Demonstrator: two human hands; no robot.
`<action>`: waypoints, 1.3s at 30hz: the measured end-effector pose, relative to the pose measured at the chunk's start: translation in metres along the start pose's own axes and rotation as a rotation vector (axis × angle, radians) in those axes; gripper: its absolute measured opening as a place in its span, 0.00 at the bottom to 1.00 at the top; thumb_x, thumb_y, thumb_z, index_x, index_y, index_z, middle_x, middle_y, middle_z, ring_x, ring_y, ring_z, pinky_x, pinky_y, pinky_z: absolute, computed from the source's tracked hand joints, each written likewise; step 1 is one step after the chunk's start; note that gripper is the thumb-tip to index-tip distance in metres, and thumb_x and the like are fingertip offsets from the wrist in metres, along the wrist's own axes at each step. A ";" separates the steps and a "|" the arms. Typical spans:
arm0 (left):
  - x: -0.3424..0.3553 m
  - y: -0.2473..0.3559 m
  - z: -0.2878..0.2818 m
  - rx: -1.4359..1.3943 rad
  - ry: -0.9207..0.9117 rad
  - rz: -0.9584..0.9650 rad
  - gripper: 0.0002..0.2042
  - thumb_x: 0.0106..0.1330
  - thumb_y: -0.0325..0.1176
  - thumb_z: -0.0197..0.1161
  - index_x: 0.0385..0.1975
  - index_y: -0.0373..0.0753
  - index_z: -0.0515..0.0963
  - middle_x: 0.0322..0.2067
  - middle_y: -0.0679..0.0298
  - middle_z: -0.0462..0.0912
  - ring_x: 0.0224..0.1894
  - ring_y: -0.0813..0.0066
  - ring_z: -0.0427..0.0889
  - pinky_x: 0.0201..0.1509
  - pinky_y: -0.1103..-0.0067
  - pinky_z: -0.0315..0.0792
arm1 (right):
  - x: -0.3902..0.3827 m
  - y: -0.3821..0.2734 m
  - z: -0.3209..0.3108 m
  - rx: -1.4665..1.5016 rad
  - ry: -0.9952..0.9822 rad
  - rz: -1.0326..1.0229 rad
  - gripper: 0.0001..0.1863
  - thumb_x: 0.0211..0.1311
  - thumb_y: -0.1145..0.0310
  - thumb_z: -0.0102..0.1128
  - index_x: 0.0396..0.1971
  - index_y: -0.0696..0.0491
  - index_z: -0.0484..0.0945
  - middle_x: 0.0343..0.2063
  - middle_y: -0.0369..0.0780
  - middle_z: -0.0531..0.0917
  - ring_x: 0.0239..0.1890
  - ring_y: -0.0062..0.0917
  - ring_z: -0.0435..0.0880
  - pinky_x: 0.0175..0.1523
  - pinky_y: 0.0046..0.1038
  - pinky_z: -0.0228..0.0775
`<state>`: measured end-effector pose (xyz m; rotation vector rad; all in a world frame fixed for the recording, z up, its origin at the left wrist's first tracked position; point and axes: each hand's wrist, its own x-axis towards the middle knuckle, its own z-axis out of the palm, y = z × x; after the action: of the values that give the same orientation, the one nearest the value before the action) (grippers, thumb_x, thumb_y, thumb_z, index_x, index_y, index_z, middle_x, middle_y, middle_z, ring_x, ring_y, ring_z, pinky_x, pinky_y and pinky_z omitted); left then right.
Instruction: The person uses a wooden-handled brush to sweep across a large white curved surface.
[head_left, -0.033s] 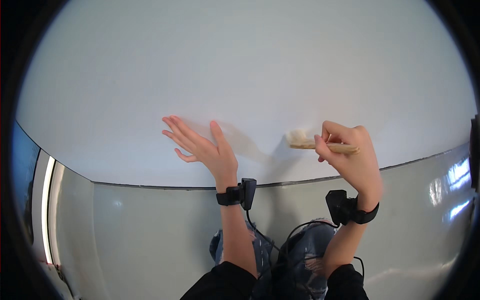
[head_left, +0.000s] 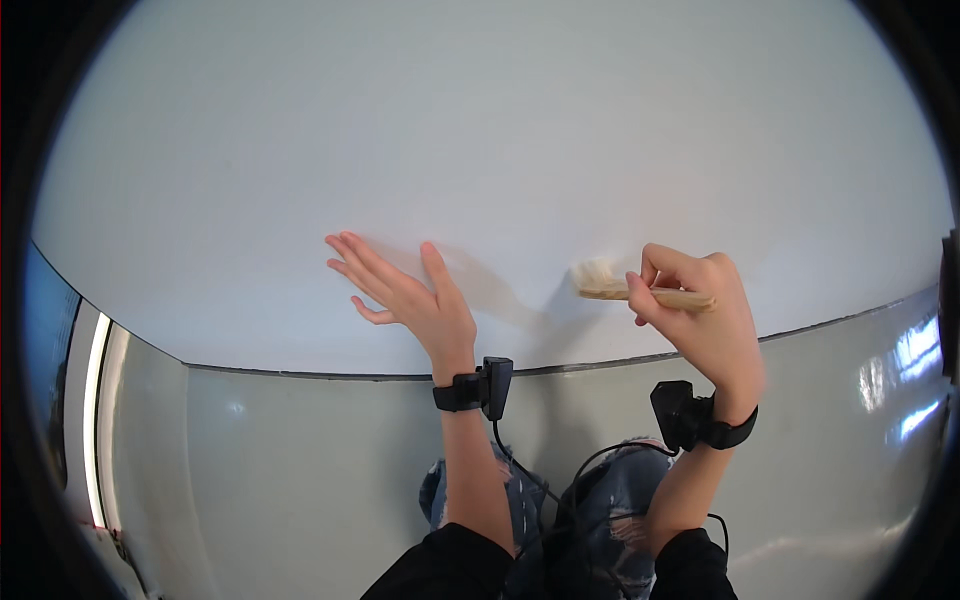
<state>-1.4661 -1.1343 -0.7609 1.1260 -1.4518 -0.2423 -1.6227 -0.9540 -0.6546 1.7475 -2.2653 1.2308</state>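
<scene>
Pinched in my right hand [head_left: 706, 300] is a small brush [head_left: 604, 291] with a pale wooden handle and off-white bristles. Its handle lies nearly level, the bristle end pointing left and the bristles turned up, away from me. The bristles look slightly blurred against the white tabletop [head_left: 480, 150]; whether they touch it I cannot tell. Left of the brush, my left hand [head_left: 412, 298] holds nothing. Its fingers and thumb are spread over the near part of the tabletop, with a shadow beside them.
The tabletop's dark near edge [head_left: 330, 376] runs under both wrists. Black straps with small boxes sit on my left wrist [head_left: 470, 391] and right wrist [head_left: 700, 418], and black cables hang from them over my jeans [head_left: 610, 500]. Below is a glossy pale floor [head_left: 300, 480].
The brush has shifted very slightly to the left in front of my right hand. My left hand is practically still.
</scene>
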 end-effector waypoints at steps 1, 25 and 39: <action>-0.001 -0.002 0.001 -0.006 -0.012 -0.006 0.38 0.77 0.50 0.47 0.78 0.39 0.38 0.80 0.56 0.33 0.81 0.54 0.29 0.73 0.48 0.23 | -0.001 0.000 0.001 -0.093 -0.018 -0.049 0.11 0.57 0.72 0.64 0.20 0.54 0.72 0.11 0.37 0.76 0.11 0.25 0.71 0.20 0.25 0.59; 0.002 -0.005 0.004 0.017 -0.072 0.002 0.41 0.77 0.52 0.45 0.77 0.34 0.34 0.79 0.51 0.29 0.80 0.49 0.27 0.74 0.50 0.32 | -0.019 -0.025 -0.033 0.215 0.518 0.109 0.15 0.59 0.75 0.72 0.25 0.58 0.70 0.19 0.36 0.82 0.22 0.17 0.84 0.23 0.16 0.69; 0.002 -0.007 0.004 -0.004 -0.046 0.032 0.41 0.77 0.50 0.47 0.77 0.33 0.34 0.79 0.52 0.30 0.80 0.50 0.28 0.74 0.50 0.31 | -0.037 -0.044 -0.042 0.391 0.375 0.185 0.07 0.63 0.77 0.64 0.29 0.58 0.74 0.20 0.40 0.84 0.23 0.22 0.88 0.16 0.14 0.60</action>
<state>-1.4655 -1.1408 -0.7659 1.0991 -1.5083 -0.2499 -1.5907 -0.9025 -0.6185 1.2589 -2.1012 1.9566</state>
